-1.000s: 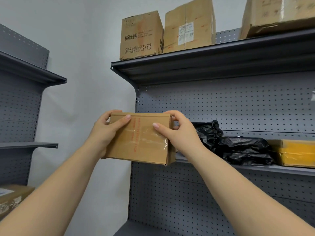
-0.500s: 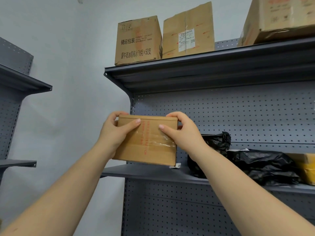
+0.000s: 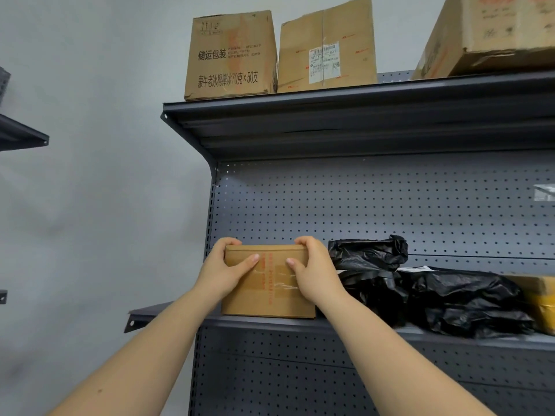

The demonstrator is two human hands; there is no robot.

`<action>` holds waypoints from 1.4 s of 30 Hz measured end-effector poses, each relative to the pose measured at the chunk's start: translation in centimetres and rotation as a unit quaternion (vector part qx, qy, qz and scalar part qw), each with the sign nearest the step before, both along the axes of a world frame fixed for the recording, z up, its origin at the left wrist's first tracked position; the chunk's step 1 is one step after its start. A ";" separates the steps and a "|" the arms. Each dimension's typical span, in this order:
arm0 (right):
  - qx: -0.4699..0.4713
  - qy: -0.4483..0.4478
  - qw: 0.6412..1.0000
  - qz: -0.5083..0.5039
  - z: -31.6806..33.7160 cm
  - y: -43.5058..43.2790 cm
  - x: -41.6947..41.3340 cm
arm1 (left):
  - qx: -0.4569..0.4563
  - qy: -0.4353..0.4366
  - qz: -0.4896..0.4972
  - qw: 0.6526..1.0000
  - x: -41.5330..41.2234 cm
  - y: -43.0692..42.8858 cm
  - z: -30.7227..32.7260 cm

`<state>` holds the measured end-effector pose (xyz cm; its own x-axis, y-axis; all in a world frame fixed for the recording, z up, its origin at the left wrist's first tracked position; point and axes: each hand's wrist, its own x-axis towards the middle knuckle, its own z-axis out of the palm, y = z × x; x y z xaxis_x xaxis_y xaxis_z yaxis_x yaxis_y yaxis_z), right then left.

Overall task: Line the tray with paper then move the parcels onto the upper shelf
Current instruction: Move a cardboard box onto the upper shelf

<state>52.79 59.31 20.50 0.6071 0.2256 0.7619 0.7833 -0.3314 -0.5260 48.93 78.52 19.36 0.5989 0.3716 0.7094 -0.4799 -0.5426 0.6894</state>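
Observation:
A small brown cardboard parcel (image 3: 270, 298) with red print and clear tape stands on edge at the left end of the grey shelf (image 3: 168, 313). My left hand (image 3: 223, 273) grips its left side, thumb on the front face and fingers over the top edge. My right hand (image 3: 315, 273) grips its right side the same way. Its bottom edge looks level with the shelf surface. Right beside it lie black plastic-wrapped parcels (image 3: 450, 298), and a yellow parcel (image 3: 540, 298) sits at the far right.
Above is another grey shelf (image 3: 360, 115) carrying three large cardboard boxes (image 3: 231, 55). A perforated grey back panel (image 3: 390, 211) closes the rack. A second rack's shelf (image 3: 21, 133) juts in at the left, with a bare white wall between.
Both hands carried the brown parcel rightward and forward onto the shelf's left end, next to the black parcels. The camera view tilted up and closer to the rack.

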 end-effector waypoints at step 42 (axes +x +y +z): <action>0.125 0.236 0.924 -0.272 -34.5 -59.3 -23.0 | 0.058 0.242 -0.387 0.888 -10.4 -55.5 -31.2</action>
<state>29.74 0.05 -13.96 0.8575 -0.3580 0.3695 0.2000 -0.4296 -0.8806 38.54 23.03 -11.87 0.8882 -0.3425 0.3064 -0.4032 -0.2611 0.8771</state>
